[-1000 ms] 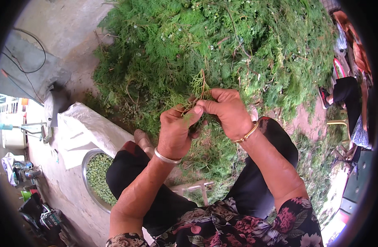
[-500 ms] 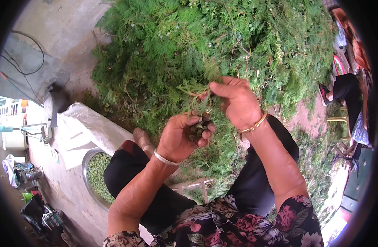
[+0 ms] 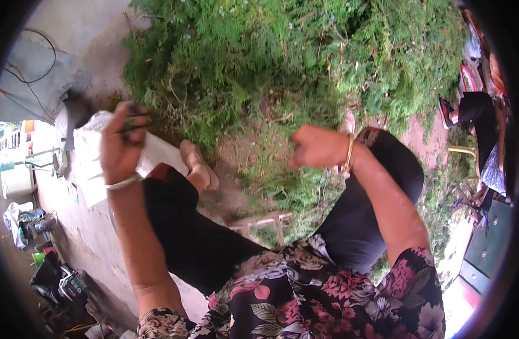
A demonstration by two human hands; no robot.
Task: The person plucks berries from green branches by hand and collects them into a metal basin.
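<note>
My left hand (image 3: 123,138) is raised at the left, over the white sheet, and blurred by motion. Its fingers curl round a small clump of dark green cones (image 3: 133,120). Toward the middle, my right hand (image 3: 320,148) hangs knuckles up above the cut greenery, its fingers bent inward. No sprig shows in it, though its fingertips are partly hidden. A big heap of green conifer branches (image 3: 293,51) spreads across the ground in front of me. My left forearm and knee almost wholly cover the metal basin of green cones.
A white sheet (image 3: 164,151) lies beside my left foot (image 3: 198,164). Between my legs stands a low wooden frame (image 3: 262,221). Another person's dark-trousered leg (image 3: 475,121) is at the far right. Household clutter (image 3: 59,277) lines the left, and a black cable (image 3: 51,62) loops at upper left.
My left hand has swung left, away from my right hand, carrying the cones. The sprig has gone from my right hand, which has lowered slightly. The basin has become hidden.
</note>
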